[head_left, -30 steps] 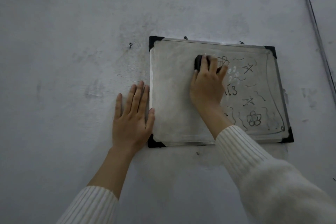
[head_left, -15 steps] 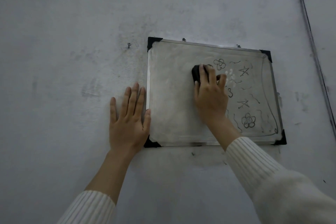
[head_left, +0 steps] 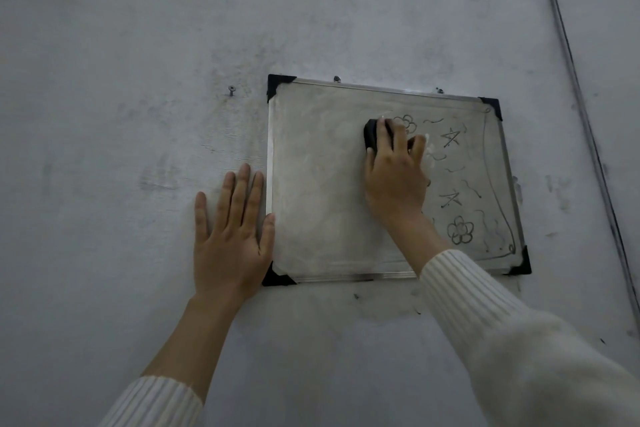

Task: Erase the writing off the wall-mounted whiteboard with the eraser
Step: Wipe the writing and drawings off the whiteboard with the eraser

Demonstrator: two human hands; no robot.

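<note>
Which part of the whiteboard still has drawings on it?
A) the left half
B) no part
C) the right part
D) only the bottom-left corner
C: flowers, stars and squiggles remain on the right side of the whiteboard, beyond the right hand holding the eraser.

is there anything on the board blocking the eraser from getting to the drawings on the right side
Nothing visible does. The right hand presses the black eraser on the whiteboard, and the flowers, stars and squiggles lie on flat bare surface to its right. The left hand rests on the wall, off the board's left edge.
</note>
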